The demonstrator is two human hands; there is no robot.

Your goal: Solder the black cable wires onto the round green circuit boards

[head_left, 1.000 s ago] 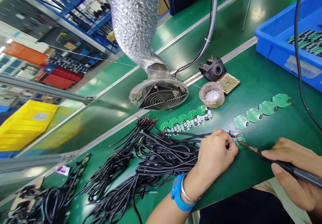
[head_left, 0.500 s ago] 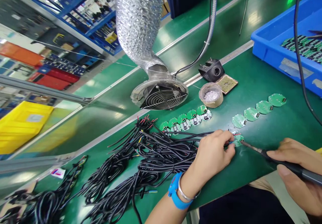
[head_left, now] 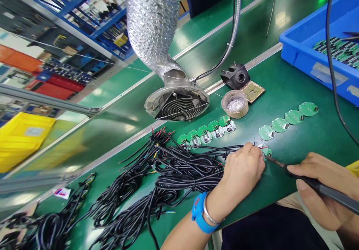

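Observation:
My left hand (head_left: pixel 244 169) is closed at the stripped end of a black cable, pinching its thin wires; the fingertips hide most of the pinch. Beside the fingers lies a round green circuit board (head_left: pixel 267 151), partly covered, with a red wire across it. My right hand (head_left: pixel 322 186) grips a soldering iron (head_left: pixel 304 180) by its dark handle. The iron's tip meets the board's lower edge, close to the left fingertips. Bundles of black cables (head_left: pixel 187 167) lie left of my left hand.
Several round boards (head_left: pixel 279 125) form a row behind; more overlapping boards (head_left: pixel 207 130) lie farther left. A tub of metal shavings (head_left: pixel 235 104), an iron holder (head_left: pixel 237 78) and a fume extractor hood (head_left: pixel 179 106) stand behind. A blue bin (head_left: pixel 308 57) holds boards at right.
My left fingers have curled closer over the board, covering more of it. My right hand and the soldering iron have shifted slightly left. The view has tilted a little.

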